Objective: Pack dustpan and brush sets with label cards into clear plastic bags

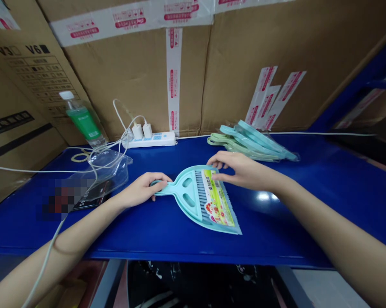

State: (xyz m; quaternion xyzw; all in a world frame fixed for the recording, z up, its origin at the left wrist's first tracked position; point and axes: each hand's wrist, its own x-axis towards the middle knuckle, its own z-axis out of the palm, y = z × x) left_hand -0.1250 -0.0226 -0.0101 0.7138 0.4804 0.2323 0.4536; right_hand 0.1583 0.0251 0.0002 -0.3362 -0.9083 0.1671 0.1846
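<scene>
A light blue dustpan and brush set (197, 201) with a colourful paper label lies flat on the blue table (276, 231). My left hand (141, 190) is closed around its handle. My right hand (241, 170) rests on the far edge of the pan, fingers spread and pressing on the label's top. A pile of several more pale blue and green dustpans (250, 143) lies behind my right hand.
A white power strip (151, 139) with two chargers and trailing cables sits at the back. A green-labelled bottle (84, 119) stands at the back left, beside clear plastic bags (106, 171). Large taped cardboard boxes (244, 60) wall in the back.
</scene>
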